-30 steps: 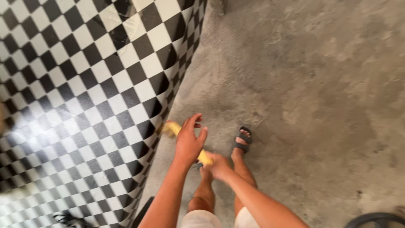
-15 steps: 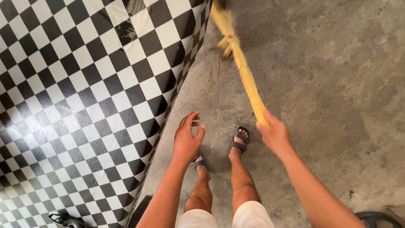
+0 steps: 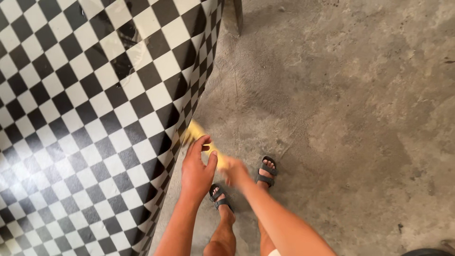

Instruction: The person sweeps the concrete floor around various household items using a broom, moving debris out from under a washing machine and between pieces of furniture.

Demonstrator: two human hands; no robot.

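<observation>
A yellow straw broom [image 3: 201,138] reaches from my hands down to the foot of the black-and-white chequered wall [image 3: 95,114]; only a short blurred piece of it shows. My right hand [image 3: 234,171] is shut on the broom's handle, blurred by motion. My left hand [image 3: 198,170] hovers just over the same handle with its fingers spread; I cannot tell if it touches. Both hands are above my feet in dark sandals [image 3: 266,171].
The grey concrete floor [image 3: 341,109] spreads to the right. The chequered wall curves along the left. A dark post [image 3: 238,14] stands at the top by the wall. A dark round object [image 3: 426,251] shows at the bottom right corner.
The broom has swung from stretched out to the upper right back in towards the wall's foot. My right hand came left, close to my left hand.
</observation>
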